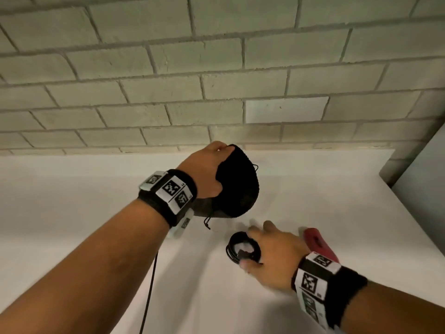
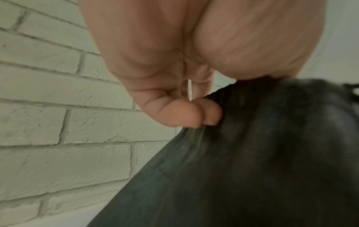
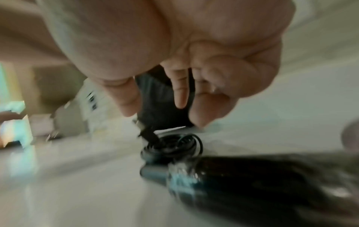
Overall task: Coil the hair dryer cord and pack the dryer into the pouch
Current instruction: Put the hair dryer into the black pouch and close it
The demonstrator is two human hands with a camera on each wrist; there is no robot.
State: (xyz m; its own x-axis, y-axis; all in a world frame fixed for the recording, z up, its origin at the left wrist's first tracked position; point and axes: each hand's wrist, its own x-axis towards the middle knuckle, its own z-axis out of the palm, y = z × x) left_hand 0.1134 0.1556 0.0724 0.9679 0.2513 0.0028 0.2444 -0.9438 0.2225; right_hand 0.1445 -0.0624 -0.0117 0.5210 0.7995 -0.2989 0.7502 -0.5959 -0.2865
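My left hand (image 1: 216,165) holds the black drawstring pouch (image 1: 237,186) up off the white table, near the wall. In the left wrist view, the fingertips (image 2: 194,116) pinch the pouch's (image 2: 252,153) rim. The dryer's black cord lies as a tight coil (image 1: 231,249) on the table. My right hand (image 1: 250,245) hovers just over it with fingers loosely spread. In the right wrist view, that hand (image 3: 163,113) is above the coil (image 3: 170,147) and touches nothing. The red hair dryer (image 1: 317,242) lies behind my right wrist, half hidden. It shows dark and blurred in the right wrist view (image 3: 252,184).
The white table (image 1: 72,213) runs back to a pale brick wall (image 1: 216,80). A grey panel (image 1: 421,179) stands at the table's right end. A thin black cable (image 1: 149,292) hangs from my left wrist band. The pouch's drawstring end (image 1: 207,222) dangles below it.
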